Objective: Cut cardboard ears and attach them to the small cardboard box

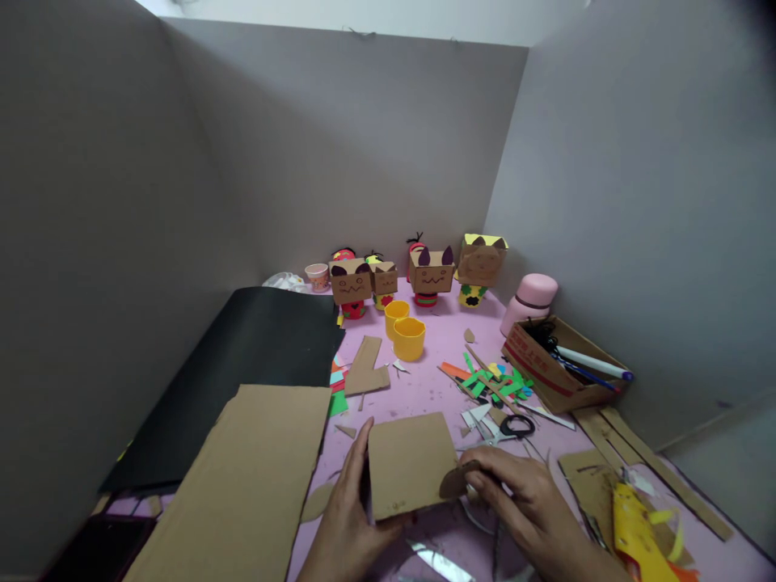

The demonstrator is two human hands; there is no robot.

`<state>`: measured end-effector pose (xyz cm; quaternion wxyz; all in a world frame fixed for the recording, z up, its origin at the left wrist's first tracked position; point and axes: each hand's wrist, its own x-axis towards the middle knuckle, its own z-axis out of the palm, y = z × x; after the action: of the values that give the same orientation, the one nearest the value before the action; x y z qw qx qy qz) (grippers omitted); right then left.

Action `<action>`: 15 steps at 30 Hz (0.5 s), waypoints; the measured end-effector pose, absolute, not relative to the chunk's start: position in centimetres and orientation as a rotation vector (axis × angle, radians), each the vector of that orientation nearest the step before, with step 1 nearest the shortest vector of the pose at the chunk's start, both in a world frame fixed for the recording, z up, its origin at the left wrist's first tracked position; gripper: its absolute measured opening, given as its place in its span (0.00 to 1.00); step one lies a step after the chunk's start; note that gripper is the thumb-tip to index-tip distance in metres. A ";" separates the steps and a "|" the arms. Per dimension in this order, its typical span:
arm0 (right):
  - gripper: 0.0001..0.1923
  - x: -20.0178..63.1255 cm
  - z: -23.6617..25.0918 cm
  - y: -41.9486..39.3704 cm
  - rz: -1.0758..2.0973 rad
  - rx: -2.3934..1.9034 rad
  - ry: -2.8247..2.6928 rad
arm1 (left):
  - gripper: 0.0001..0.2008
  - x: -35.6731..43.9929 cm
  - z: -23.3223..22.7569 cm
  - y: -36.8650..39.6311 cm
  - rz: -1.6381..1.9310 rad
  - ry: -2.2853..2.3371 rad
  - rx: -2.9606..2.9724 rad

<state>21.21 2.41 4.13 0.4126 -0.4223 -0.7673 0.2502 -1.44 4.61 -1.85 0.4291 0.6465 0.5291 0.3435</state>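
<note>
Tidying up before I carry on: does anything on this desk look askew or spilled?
One figure: the yellow-topped box head at the right end of the row sits tilted on its base, while the others sit level. Green paper scraps lie scattered near the scissors. Both hands grip the cardboard box.

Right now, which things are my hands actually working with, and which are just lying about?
In hand:
left hand, cardboard box
right hand, small brown cutout

Lying about:
scissors
yellow cups
paper scraps
black sheet
box figures

Brown cardboard square (411, 463), pink table (442, 339), yellow cups (405, 330).
</note>
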 end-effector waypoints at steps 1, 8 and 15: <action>0.11 21.2 4.1 2.4 0.630 -1.073 -1.926 | 0.51 -1.5 -1.9 4.6 0.859 1.317 1.616; 0.08 21.5 3.8 2.5 0.593 -1.072 -1.865 | 0.53 -1.6 -2.0 4.5 0.881 1.315 1.607; 0.13 21.6 3.7 2.4 0.549 -1.145 -1.832 | 0.52 -1.4 -1.4 4.5 0.858 1.320 1.583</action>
<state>21.62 2.41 3.70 0.4407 -0.4610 -0.7378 0.2211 -1.42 4.46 -1.40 0.4388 0.6371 0.5312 0.3454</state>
